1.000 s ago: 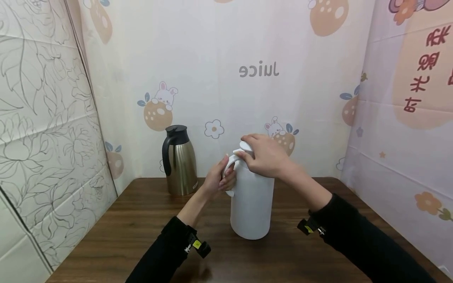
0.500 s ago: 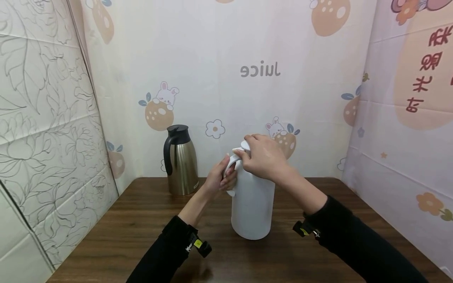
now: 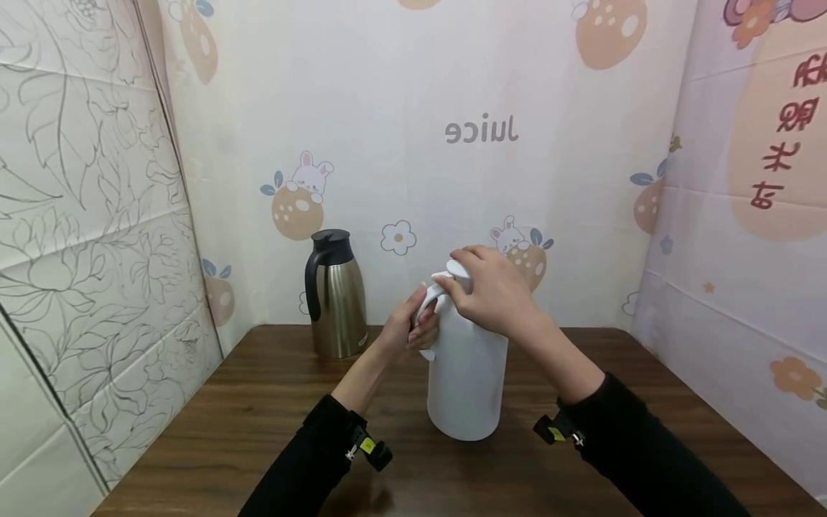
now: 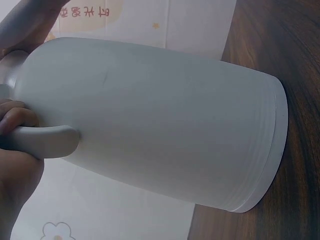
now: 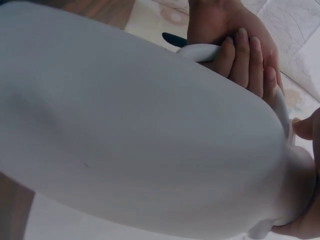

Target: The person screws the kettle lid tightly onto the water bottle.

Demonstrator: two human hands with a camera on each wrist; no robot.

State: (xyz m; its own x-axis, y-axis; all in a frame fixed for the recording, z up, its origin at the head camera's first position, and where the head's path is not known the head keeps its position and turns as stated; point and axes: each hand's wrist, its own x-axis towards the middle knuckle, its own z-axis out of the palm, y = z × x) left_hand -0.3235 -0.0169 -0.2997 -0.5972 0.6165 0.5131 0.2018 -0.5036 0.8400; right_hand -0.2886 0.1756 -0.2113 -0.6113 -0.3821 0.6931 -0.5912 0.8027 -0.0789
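Observation:
A white thermos jug (image 3: 466,380) stands upright on the brown wood-grain table, its handle (image 3: 427,296) turned to the left. My left hand (image 3: 403,330) grips that handle, and its fingers curl through the loop in the right wrist view. Over the jug's top lies my right hand (image 3: 496,293), thumb on the handle side and fingers bent round the white lid (image 3: 458,268). Most of the lid is hidden under that hand. The left wrist view shows the jug's plain body (image 4: 165,120) and its base on the table.
Behind and left of the jug stands a gold metal thermos jug (image 3: 339,309) with a black top and handle. A printed curtain (image 3: 400,172) hangs along the back edge of the table (image 3: 271,416). More printed cloth hangs at left and right.
The whole head view has shifted slightly, so everything appears a little further right. Both hands keep their places on the white jug; the right hand and forearm have shifted only slightly.

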